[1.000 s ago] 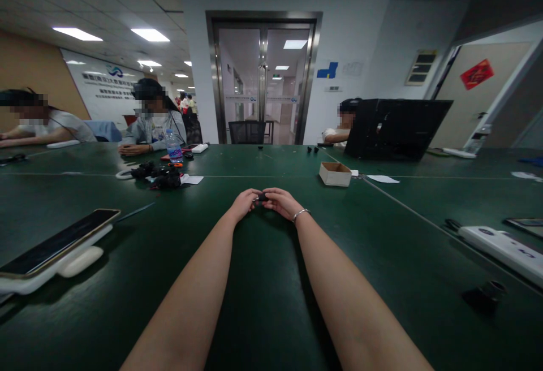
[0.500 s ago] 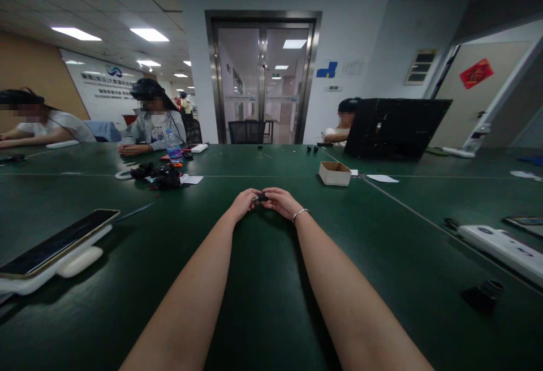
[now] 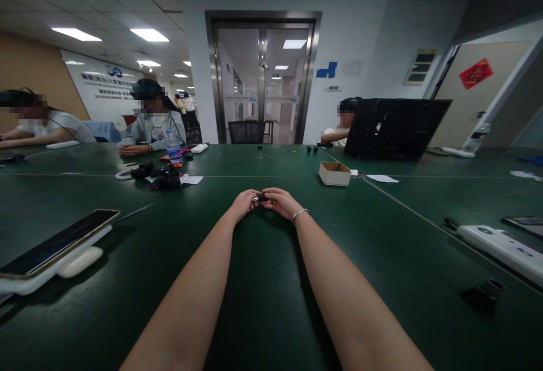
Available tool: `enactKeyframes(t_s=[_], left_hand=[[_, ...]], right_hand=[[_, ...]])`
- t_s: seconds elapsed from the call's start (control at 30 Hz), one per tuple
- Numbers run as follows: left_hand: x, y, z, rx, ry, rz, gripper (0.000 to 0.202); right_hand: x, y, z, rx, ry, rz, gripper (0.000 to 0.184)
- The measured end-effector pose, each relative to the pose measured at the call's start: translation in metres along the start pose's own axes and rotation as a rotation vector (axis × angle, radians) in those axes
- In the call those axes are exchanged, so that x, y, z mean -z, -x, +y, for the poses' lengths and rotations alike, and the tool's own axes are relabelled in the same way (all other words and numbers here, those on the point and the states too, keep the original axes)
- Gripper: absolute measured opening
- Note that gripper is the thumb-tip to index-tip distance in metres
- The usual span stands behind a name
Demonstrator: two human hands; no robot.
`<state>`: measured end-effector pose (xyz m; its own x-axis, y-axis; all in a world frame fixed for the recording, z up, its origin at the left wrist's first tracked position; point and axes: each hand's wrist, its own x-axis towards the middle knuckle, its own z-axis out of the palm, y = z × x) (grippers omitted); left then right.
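Observation:
Both my hands meet over the green table (image 3: pixel 267 280), gripping one small black-and-silver piece (image 3: pixel 262 197) between them. The fingers of my left hand (image 3: pixel 243 204) close on its silver end. On the black end, my right hand (image 3: pixel 281 202), with a silver bracelet at the wrist, has its fingers closed. Fingers cover much of the piece, and it is too small to tell its kind.
An open cardboard box (image 3: pixel 335 174) stands ahead to the right. A phone (image 3: pixel 59 242) rests at the left, a white power strip (image 3: pixel 504 249) at the right near a small black object (image 3: pixel 483 294). Beyond a black tangle (image 3: pixel 161 176) is a water bottle (image 3: pixel 173 147); several people sit around.
My arms hold nearly the same pose. More of the piece's silver end shows between my fingers now. Behind the black screen, a person's arm has shifted.

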<state>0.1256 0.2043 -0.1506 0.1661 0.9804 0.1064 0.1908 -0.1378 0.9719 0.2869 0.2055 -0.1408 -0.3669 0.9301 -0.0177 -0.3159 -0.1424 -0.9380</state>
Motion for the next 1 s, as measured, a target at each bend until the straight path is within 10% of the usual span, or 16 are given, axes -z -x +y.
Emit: enactKeyframes(t_s=[1.0], left_hand=[[-0.0005,0.0055,0.0051,-0.068,0.069,0.100,0.027]], right_hand=[[0.0005,0.0001,0.0008,-0.002,-0.049,0.064,0.015]])
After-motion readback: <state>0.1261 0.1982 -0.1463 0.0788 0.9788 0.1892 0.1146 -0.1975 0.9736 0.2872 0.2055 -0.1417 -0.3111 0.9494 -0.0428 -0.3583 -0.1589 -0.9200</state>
